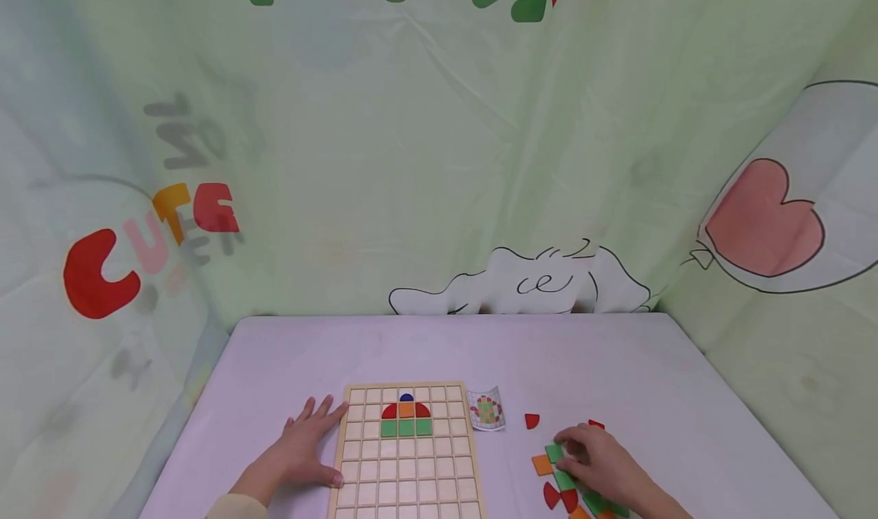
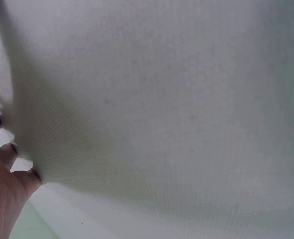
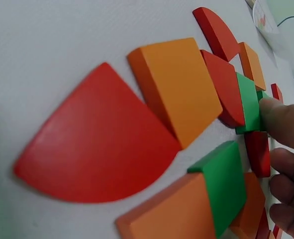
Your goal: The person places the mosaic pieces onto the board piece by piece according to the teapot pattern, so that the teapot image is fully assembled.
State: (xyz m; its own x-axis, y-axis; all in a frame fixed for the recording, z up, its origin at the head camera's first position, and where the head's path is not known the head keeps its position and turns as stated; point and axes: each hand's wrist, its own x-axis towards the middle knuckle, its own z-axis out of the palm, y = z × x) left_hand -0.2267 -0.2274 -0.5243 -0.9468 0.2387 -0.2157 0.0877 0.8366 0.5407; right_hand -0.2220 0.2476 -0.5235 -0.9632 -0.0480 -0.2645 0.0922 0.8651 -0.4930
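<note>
My left hand point(image 1: 306, 444) lies spread on the table, its fingertips and thumb at the left edge of a wooden grid board point(image 1: 408, 491). Set in the board are three green squares point(image 1: 407, 427), an orange square point(image 1: 407, 410) between two red quarter-circles point(image 1: 423, 411), and a blue piece point(image 1: 407, 398) on top. To the right, my right hand point(image 1: 604, 458) pinches a green square point(image 1: 554, 453) at the top of a loose group of pieces, thumb and forefinger at its edges. Its thumb point(image 3: 285, 122) shows against that green block in the right wrist view.
A small printed pattern card point(image 1: 486, 409) sits against the board's right edge. Loose red quarter-circles point(image 1: 532, 421), orange squares point(image 1: 543, 465) and more green squares lie around my right hand. Pale fabric point(image 2: 161, 109) fills most of the left wrist view. Printed curtains point(image 1: 439, 161) enclose the table.
</note>
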